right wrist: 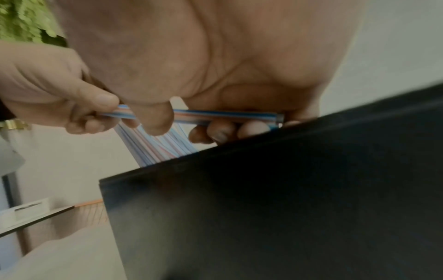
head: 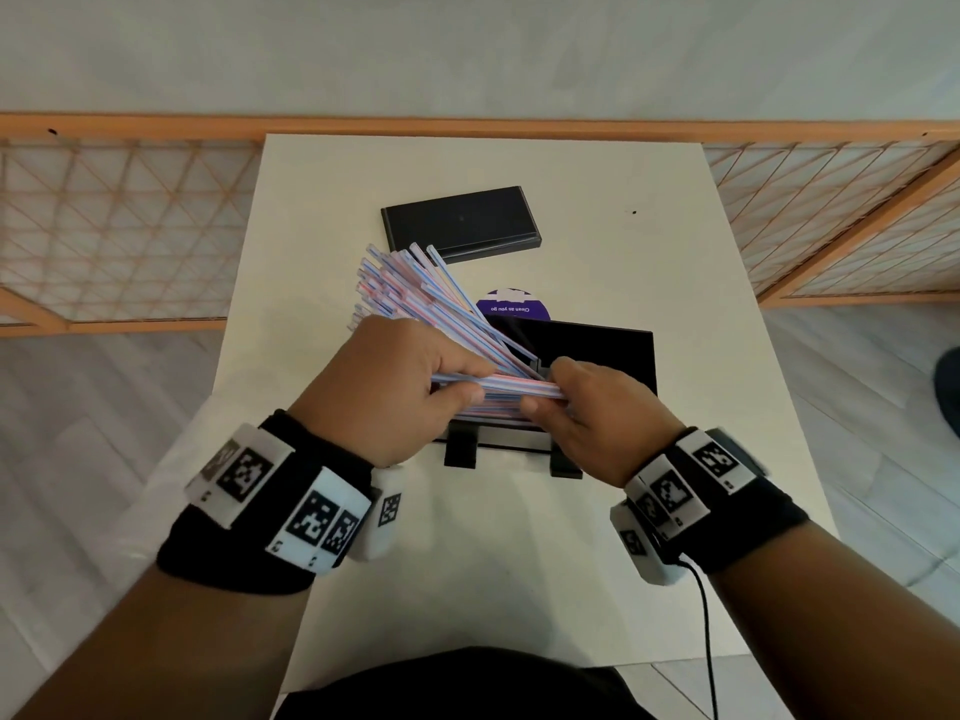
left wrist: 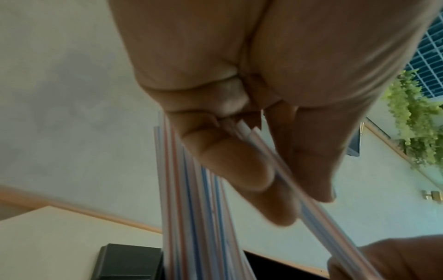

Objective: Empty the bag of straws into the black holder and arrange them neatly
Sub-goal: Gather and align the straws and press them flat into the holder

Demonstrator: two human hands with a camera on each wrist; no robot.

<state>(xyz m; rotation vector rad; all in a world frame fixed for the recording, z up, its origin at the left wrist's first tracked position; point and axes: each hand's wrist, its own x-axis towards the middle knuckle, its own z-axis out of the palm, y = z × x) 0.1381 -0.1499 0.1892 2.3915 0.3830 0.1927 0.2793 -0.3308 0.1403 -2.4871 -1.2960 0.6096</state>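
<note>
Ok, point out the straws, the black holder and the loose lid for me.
straws [head: 400, 283]: head view, fanned-out upper ends.
black holder [head: 597, 356]: head view, dark inner wall.
lid [head: 460, 220]: head view, flat top.

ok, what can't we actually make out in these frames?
- Inside of the black holder: head view, both hands cover the opening; right wrist view shows only its outer wall.
- Count of straws: too many, overlapping.
- The bag: in no view.
- Purple sticker: half hidden behind the holder.
- Left hand fingertips: left wrist view, blurred.
</note>
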